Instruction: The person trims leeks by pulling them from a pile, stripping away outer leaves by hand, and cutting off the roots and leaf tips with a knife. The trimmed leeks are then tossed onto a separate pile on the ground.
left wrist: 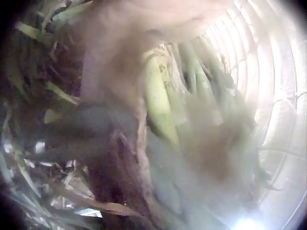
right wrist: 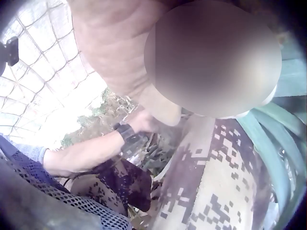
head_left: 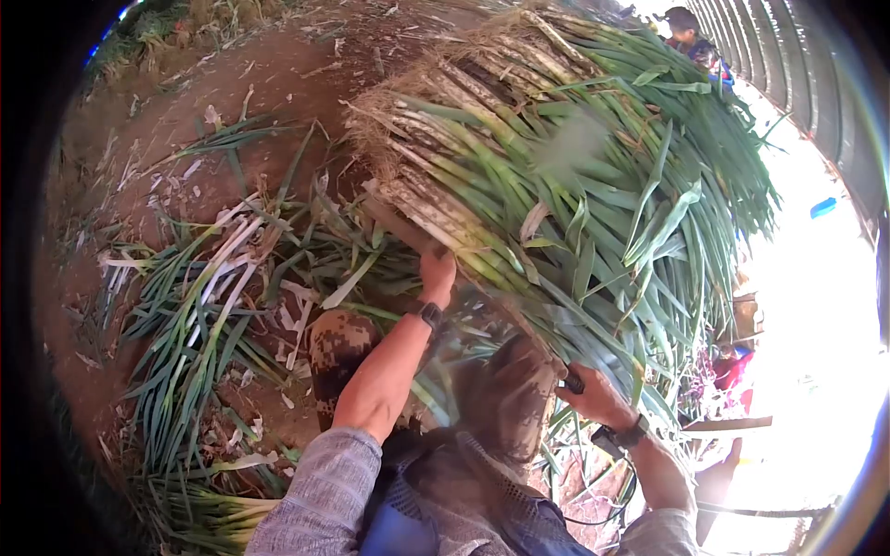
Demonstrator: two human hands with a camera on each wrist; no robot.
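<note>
A big bundle of green onions (head_left: 575, 167) with white stalks and hairy roots is raised in front of me, roots to the upper left. My left hand (head_left: 438, 271) reaches up and grips the stalks at the bundle's lower edge; up close the stalks (left wrist: 160, 103) lie against the palm, blurred. My right hand (head_left: 593, 397) is under the leafy end, its fingers curled round a small dark object (head_left: 573, 382). The right wrist view shows my left arm with a wristband (right wrist: 125, 132) and camouflage trousers (right wrist: 211, 182).
Loose green onions and peeled skins (head_left: 204, 315) lie scattered over the bare earth (head_left: 167, 120) to the left. Another person (head_left: 691, 37) crouches at the far upper right, by the greenhouse's ribbed wall (head_left: 788, 56). Bright light washes out the right side.
</note>
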